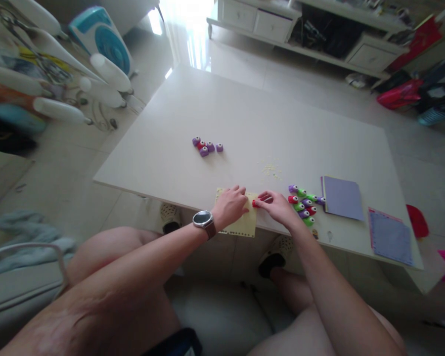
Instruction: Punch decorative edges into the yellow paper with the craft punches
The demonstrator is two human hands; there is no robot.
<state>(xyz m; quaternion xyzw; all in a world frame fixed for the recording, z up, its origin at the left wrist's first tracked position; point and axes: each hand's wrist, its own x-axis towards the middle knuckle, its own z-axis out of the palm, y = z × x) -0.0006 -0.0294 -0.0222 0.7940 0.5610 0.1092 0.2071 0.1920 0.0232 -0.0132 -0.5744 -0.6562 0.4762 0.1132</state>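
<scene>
A yellow sheet of paper (241,226) lies at the near edge of the white table (244,118), partly overhanging it. My left hand (230,203), with a watch on the wrist, rests flat on the sheet. My right hand (276,205) grips a small red paper punch (255,203) at the sheet's right edge. Yellow paper bits (271,169) lie scattered just beyond my hands.
A cluster of purple, green and red punches (306,205) sits right of my right hand. A second group of punches (206,146) is farther out. Purple paper stacks (343,198) (390,236) lie to the right. A fan (104,42) stands on the floor at left.
</scene>
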